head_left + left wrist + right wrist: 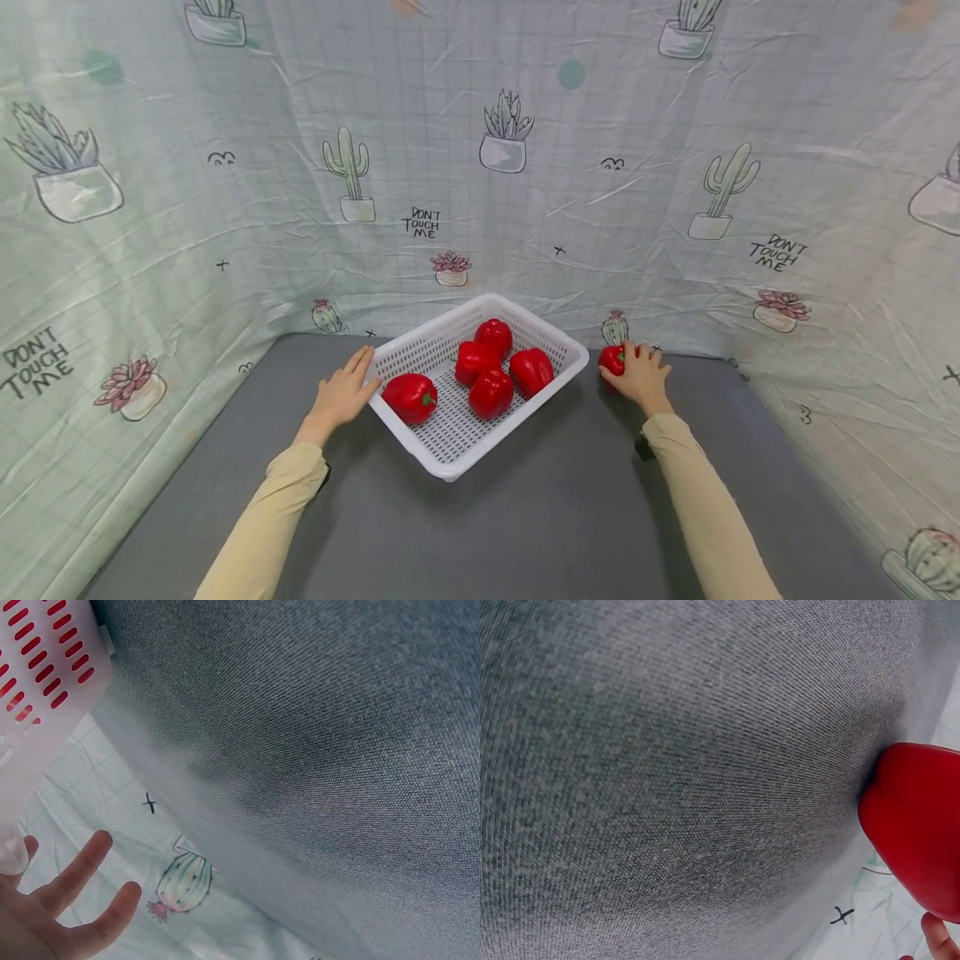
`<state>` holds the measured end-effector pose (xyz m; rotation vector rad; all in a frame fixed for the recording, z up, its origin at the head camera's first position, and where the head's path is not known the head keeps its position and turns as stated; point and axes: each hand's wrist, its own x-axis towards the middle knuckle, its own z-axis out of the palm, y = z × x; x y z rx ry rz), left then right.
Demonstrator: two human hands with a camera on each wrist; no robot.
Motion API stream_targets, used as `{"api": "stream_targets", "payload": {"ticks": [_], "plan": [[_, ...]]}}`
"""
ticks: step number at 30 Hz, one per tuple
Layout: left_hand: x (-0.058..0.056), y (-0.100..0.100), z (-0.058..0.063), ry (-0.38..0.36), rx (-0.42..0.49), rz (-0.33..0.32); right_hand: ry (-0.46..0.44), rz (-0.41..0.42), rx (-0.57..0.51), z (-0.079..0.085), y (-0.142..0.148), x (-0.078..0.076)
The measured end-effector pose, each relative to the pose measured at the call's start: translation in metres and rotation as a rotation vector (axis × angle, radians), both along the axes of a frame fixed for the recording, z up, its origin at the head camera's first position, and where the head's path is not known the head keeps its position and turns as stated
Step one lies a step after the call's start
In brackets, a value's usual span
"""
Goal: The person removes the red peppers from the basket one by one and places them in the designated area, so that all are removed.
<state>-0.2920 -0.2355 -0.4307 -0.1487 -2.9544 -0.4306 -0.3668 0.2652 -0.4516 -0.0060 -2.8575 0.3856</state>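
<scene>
A white plastic basket (422, 457) with slotted walls holds several red bell peppers. One red bell pepper (410, 398) lies in its left corner, its green stem showing. My left hand (343, 397) rests at the basket's left corner, fingers extended along the rim. From the left wrist, its spread fingers (75, 877) show beside the basket wall (52, 742). To the right of the basket, my right hand (643, 379) holds another red bell pepper (611, 359) from above, near the table's back edge. In the right wrist view, a fingertip meets this pepper's (919, 825) lower side.
The dark grey cloth-covered table (517, 533) extends in front of the basket. A pale curtain (555, 192) printed with cacti rises behind it and along both sides. More red bell peppers (491, 393) sit grouped in the basket's right half.
</scene>
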Motion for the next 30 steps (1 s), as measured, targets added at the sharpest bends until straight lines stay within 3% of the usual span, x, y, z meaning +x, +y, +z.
{"api": "stream_targets", "payload": {"ticks": [11, 23, 30], "plan": [[0.000, 0.000, 0.002, 0.003, -0.003, 0.003, 0.017, -0.009, 0.005, 0.000, 0.002, 0.002], [0.000, 0.000, 0.000, 0.008, -0.013, 0.003, 0.117, 0.016, -0.020, -0.001, 0.001, 0.014], [0.001, 0.000, 0.001, 0.006, 0.010, -0.011, 0.219, 0.032, -0.006, 0.002, -0.001, 0.026]]}}
